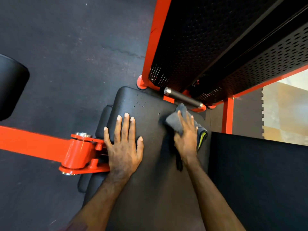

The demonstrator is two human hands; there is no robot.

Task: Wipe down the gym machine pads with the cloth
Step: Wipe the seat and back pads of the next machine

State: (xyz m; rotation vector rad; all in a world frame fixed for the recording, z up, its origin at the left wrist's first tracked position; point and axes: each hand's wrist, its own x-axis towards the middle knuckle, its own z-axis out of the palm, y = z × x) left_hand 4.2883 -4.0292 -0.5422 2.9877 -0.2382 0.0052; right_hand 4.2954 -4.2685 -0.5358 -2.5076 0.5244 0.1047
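Pressing a grey cloth [176,122] onto the black pad [150,164], the right hand [185,135] works near the pad's upper right edge, just below a black handle [182,97]. The left hand [124,144] lies flat, fingers spread, at the pad's left edge beside an orange pivot [78,153]. Bare pad separates the hands.

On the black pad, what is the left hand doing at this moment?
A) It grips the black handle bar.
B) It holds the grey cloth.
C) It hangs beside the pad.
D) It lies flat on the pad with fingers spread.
D: the left hand lies flat with spread fingers on the black pad, while the right hand presses the grey cloth.
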